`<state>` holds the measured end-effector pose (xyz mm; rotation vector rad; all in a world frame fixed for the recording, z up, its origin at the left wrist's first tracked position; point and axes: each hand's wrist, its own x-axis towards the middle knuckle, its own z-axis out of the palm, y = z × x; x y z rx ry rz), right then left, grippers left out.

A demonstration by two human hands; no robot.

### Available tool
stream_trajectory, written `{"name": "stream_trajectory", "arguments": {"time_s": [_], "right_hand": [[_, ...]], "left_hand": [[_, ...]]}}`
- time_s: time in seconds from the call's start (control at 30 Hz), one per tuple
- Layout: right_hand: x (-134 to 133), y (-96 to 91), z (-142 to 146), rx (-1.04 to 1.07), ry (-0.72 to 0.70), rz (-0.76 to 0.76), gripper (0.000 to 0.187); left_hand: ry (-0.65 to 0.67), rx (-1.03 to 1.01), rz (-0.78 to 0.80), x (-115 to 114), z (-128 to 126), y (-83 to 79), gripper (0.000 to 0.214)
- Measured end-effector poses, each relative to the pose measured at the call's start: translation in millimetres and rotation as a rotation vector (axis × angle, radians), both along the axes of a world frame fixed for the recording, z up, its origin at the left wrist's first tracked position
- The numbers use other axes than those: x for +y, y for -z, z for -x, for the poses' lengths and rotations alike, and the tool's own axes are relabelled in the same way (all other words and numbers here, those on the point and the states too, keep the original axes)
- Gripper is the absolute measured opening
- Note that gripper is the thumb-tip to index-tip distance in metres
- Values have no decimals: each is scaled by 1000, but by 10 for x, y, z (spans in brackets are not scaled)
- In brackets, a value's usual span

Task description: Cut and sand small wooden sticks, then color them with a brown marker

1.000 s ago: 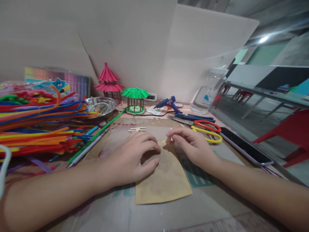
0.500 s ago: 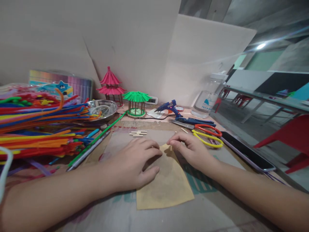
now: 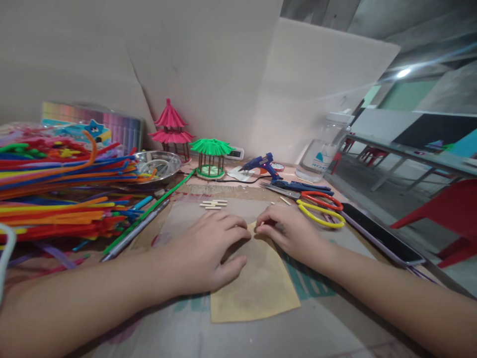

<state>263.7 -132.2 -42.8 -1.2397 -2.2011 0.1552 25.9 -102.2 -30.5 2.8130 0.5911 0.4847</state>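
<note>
A yellowish sheet that looks like sandpaper (image 3: 257,293) lies on the work surface, its far end narrow between my hands. My left hand (image 3: 212,248) rests over its left edge, palm down with thumb and fingers apart. At the far end, my right hand (image 3: 288,231) pinches thumb against fingers, around what seems to be a short wooden stick mostly hidden by the fingertips. Several short wooden sticks (image 3: 213,204) lie beyond my left hand. One more loose stick (image 3: 285,201) is behind my right hand.
Scissors (image 3: 320,209), pliers (image 3: 298,187) and a phone (image 3: 383,236) lie at right. Behind are a glue gun (image 3: 263,165), a water bottle (image 3: 322,149), a green-roofed model (image 3: 211,159) and a pink-roofed one (image 3: 171,132). Pipe cleaners (image 3: 55,214) and a metal bowl (image 3: 160,166) occupy the left.
My right hand has shifted slightly left and its fingertips have closed lower over the stick, which shows less. My left hand stays in place.
</note>
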Motion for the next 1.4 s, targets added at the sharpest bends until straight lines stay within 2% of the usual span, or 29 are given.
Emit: {"name": "stream_trajectory", "arguments": {"time_s": [0.17,0.27,0.4,0.53,0.63,0.73,0.87,0.97,1.03,1.13,1.3,1.4], "right_hand": [[-33,-5,64,22,-77,24,14],[6,16,67,-9,-132,-28,15],[46,2,-6,-132,-77,-92,17],[-37,-56,-32,-221,-37,-98,21],[-94,-84,41,-200,-125,-77,20],[-95,-104,112,-257,-185,-137,21],[-116,-147,118,-391,-107,-176,28],[-147,-171,122,-356,-135,-122,25],[-138,-167,129,-349,-152,-145,23],[-112,-144,127,-418,-102,-223,25],[-144,-117,129,-375,-97,-170,21],[-138,-107,131,-400,-74,-217,23]], "left_hand": [[5,19,3,-3,-9,6,28],[2,31,-3,-5,-10,10,28],[-1,40,-20,-10,-6,-5,29],[0,30,-36,-14,-6,-7,29],[5,20,-38,-12,-14,13,26],[-2,17,-42,-12,-23,28,26],[-9,25,-54,-18,-29,22,28],[2,31,-48,-16,-33,21,26],[-6,29,-55,-11,-35,26,25],[-23,25,-73,-4,-35,30,27],[-4,41,-42,-11,-34,21,28],[-14,29,-45,-14,-33,19,28]]}}
